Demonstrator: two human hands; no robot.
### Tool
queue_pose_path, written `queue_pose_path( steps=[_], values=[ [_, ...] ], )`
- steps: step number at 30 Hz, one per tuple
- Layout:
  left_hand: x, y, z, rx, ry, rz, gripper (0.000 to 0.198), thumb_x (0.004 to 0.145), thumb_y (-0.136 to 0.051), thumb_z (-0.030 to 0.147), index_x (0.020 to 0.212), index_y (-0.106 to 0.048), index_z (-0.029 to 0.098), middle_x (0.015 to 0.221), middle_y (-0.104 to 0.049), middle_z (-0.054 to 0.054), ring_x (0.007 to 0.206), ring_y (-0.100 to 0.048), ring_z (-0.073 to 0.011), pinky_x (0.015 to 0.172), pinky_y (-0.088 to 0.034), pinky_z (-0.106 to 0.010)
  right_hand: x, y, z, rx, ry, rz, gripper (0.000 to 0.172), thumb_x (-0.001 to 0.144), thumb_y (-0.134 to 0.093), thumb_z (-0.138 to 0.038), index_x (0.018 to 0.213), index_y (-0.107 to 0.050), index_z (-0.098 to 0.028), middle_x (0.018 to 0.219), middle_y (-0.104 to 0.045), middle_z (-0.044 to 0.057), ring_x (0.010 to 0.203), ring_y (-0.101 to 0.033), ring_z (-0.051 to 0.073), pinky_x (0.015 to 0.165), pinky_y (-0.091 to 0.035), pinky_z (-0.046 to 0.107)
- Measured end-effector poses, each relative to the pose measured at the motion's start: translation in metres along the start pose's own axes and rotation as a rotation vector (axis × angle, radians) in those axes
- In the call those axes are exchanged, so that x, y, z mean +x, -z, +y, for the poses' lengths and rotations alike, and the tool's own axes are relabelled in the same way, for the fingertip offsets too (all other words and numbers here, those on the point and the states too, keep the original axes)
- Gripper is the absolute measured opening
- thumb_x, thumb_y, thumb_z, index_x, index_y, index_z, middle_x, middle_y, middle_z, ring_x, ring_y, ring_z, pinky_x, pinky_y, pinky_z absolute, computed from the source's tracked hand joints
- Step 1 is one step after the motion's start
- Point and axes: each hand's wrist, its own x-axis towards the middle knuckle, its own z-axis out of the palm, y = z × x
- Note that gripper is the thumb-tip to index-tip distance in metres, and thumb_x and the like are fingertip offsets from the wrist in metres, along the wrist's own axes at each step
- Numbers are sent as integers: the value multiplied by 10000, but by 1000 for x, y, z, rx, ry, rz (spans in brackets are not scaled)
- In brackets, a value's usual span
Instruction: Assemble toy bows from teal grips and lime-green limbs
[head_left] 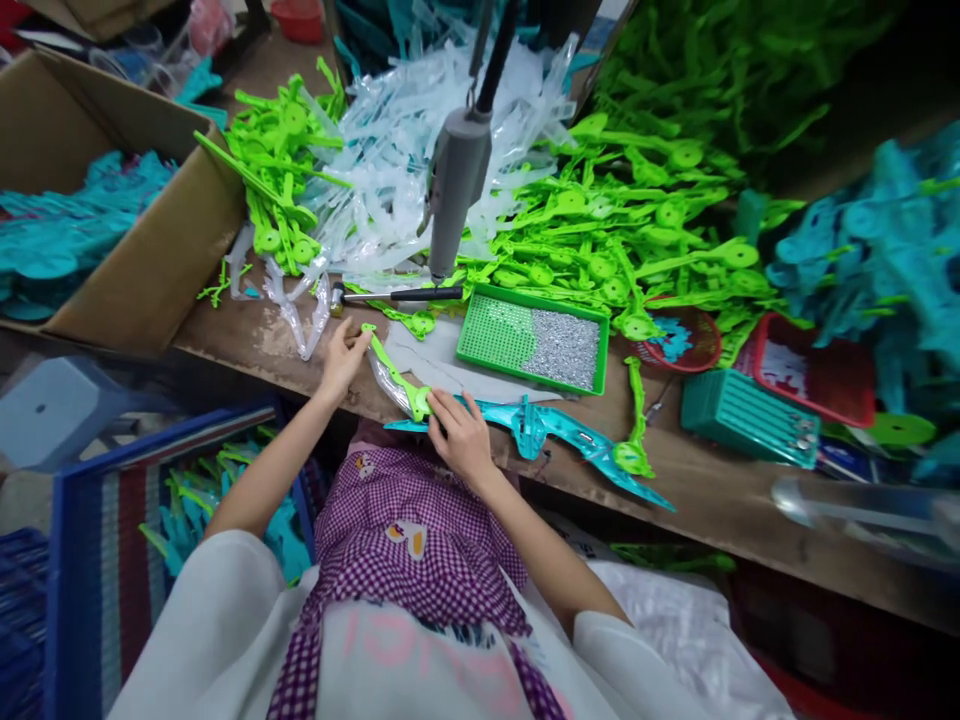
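Observation:
My left hand [345,362] pinches the upper end of a curved lime-green plastic part [390,366]. A clear plastic piece [387,385] lies along that part's left side. My right hand [460,432] is closed over the green part's round lower end, its fingers curled there. Beneath lies a translucent teal bow-shaped part [555,422], reaching right along the table edge. Another lime-green part [637,425] rests across its right limb. How the pieces join under my right fingers is hidden. A small hammer [405,295] lies beyond my hands.
A green tray [471,362] of small metal pieces stands ahead. A grey power screwdriver [459,180] hangs above the table. Behind are piles of clear pieces [420,130] and green parts [585,230]. A cardboard box [157,255] stands left; a red basket [705,345] sits right.

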Motion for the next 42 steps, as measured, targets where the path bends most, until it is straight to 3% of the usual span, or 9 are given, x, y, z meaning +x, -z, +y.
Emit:
queue_pose_path(
  steps=[4,7,14,16,20,22,26,33,42],
  values=[
    [-28,4,-19,370,-427,115,356,851,-641,333,1177,-650,192,1302,-520,-140,1252,-516,-273,1073,-432,-450,2,10,-1,68,10,-47,371,961,-485,-287,1296,-619,-200,1312,-650,101,1281,-571,246,1153,-357,520],
    [-37,4,-24,397,-529,187,302,891,-587,311,1159,-654,189,1253,-533,-135,1235,-525,-254,1052,-453,-426,24,29,-11,161,-18,16,431,951,-514,-364,1361,-557,-239,1362,-613,105,1331,-521,264,1152,-347,560],
    [-35,3,-25,242,-504,282,232,875,-592,266,1076,-666,175,1156,-554,-124,1078,-607,-213,867,-558,-342,159,70,-11,370,-226,698,659,960,-433,-444,1555,-177,-322,1572,-312,79,1495,-232,305,1154,-300,616],
    [-34,4,-27,219,-492,296,212,876,-579,242,1056,-667,173,1132,-557,-117,1008,-631,-193,859,-561,-343,202,71,6,406,-175,689,693,921,-476,-537,1533,-244,-310,1539,-344,92,1479,-261,318,1126,-339,612],
    [-34,5,-26,224,-523,285,204,866,-567,208,1037,-672,173,1085,-580,-98,880,-641,-160,793,-567,-321,257,65,31,645,-81,410,607,826,-554,-662,1253,-587,-232,1141,-641,73,1107,-612,249,947,-531,475],
    [-34,5,-25,233,-546,288,204,864,-568,202,1037,-671,172,1060,-593,-91,838,-636,-150,753,-565,-307,262,64,36,751,-108,333,568,753,-633,-672,1067,-657,-200,929,-665,38,882,-648,197,818,-573,402],
    [-38,4,-22,279,-623,263,207,867,-566,182,1044,-672,171,1043,-627,-93,880,-644,-168,769,-561,-310,240,75,48,838,-246,433,503,700,-680,-658,893,-663,-194,735,-612,-17,636,-601,121,636,-556,307],
    [-39,4,-23,434,-780,-66,450,781,-441,12,1115,-675,202,1112,-648,-83,1088,-613,-204,993,-483,-372,216,80,87,842,-425,478,530,692,-635,-715,780,-608,-193,613,-559,-40,541,-597,114,509,-509,269],
    [-39,5,-22,341,-595,217,341,769,-463,81,985,-703,192,1006,-676,-70,995,-633,-199,943,-499,-369,215,60,104,843,-452,598,597,725,-487,-808,792,-565,-220,541,-490,-44,507,-604,143,439,-456,276]
  ],
)
